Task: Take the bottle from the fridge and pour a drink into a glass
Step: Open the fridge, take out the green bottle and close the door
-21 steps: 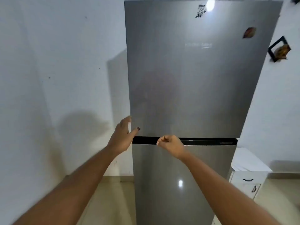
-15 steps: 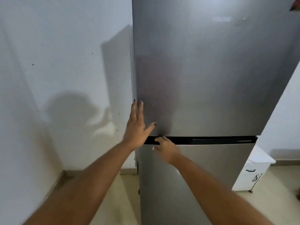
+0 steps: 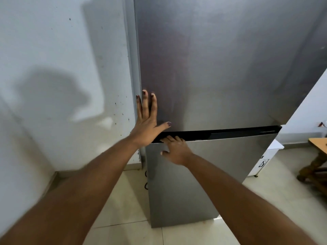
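- The person is getting the fridge (image 3: 221, 71) open; the bottle is not showing, presumably inside behind the doors.
- The left hand (image 3: 146, 126) is pressing flat, fingers straight, on the upper door's left edge.
- The right hand (image 3: 175, 149) is hooking its fingers into the black handle groove (image 3: 230, 132) atop the lower door (image 3: 194, 174).
- Next likely calls for a steady outward pull.
- The doors are looking smooth, flat, brushed grey metal.
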